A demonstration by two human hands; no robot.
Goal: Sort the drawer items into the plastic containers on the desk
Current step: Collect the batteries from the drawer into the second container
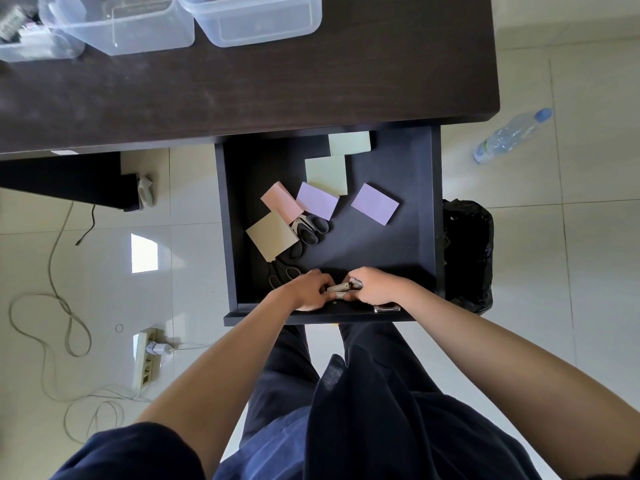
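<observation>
— So, nearest us: pale glossy floor tiles, a power strip [144, 358] with a white plug, and a grey cable [48, 296] looping across the floor on the person's left.

— And the hands?

— Both are down at the front edge of the open dark drawer [332, 223]. The left hand [308, 291] and the right hand [372, 285] have fingers curled around a small bundle of pale cylinders, which look like batteries [337, 289], held between them. Something is printed on 1 of them, too small to read. A small clear-topped object [387, 308] lies at the drawer's front wall under the right wrist; I cannot tell what it is.

— What else is in the drawer?

— 2 pairs of black-handled scissors [306, 233], partly covered by a tan sticky-note pad [272, 235]. Further in are a pink pad [282, 201], 2 purple pads [374, 203] and 2 pale green pads [327, 174].

— Beyond that?

— A black-lined bin [467, 251] stands right beside the drawer, and a water bottle [512, 135] lies on the tiles well apart. On the dark desk [277, 91], at the far edge, are 3 clear plastic containers [256, 19]; the leftmost holds something blurred.
</observation>
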